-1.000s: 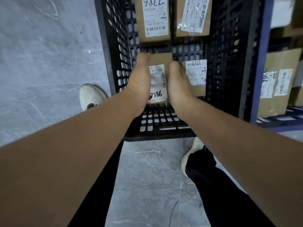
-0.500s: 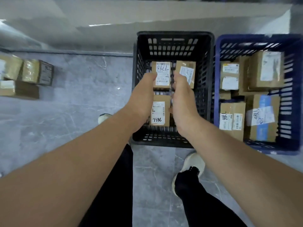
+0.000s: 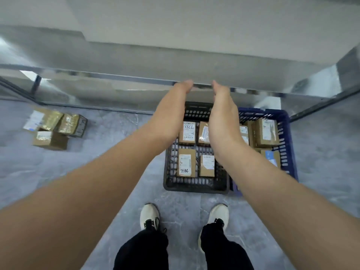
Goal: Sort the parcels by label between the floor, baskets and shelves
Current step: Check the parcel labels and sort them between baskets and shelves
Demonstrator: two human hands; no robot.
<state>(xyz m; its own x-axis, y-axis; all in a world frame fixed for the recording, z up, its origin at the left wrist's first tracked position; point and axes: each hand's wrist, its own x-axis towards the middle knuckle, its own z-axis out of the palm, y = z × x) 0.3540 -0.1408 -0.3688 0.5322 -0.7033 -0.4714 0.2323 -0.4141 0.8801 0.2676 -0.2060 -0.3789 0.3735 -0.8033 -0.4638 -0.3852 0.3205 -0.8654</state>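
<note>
Black slatted plastic basket [image 3: 194, 187] on grey floor [image 3: 321, 172]: four brown cardboard parcels [image 3: 186, 162], labels up. Blue plastic basket [image 3: 290, 145] just beside it. Left hand [image 3: 173, 106], right hand [image 3: 222, 112]: above, palms facing, fingers relaxed, empty.

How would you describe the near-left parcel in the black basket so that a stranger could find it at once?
On the grey floor, the black basket stands left of the blue basket. Of the four brown parcels inside, it is the near-left parcel. Only its white label shows the handwritten 7786 upright, at the near end.
</note>
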